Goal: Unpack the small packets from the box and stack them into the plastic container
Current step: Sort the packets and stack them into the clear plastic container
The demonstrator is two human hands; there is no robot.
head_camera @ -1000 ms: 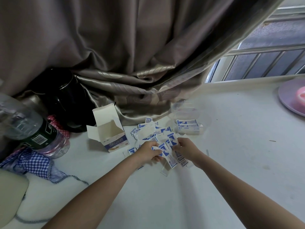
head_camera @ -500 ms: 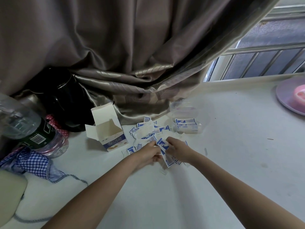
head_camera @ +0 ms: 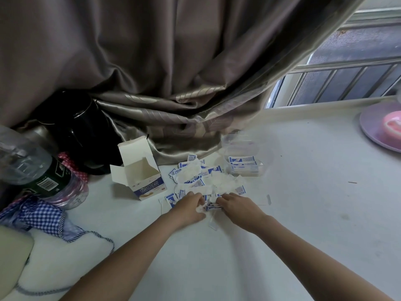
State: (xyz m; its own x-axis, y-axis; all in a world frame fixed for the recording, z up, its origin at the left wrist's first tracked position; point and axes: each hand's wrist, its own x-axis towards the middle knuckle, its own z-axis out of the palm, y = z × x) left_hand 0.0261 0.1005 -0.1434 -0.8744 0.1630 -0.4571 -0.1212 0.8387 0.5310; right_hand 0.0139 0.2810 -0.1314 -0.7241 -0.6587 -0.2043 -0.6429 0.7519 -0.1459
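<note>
Your left hand and right hand pinch a small bundle of packets between them, squaring the edges so they stack neatly. The plastic container, partly filled, sits far right of the loose pile; the box lies open on the left.

No words can be read. The box has blue print (too blurry), the packets too, and the bottle on the left shows a barcode.
</note>
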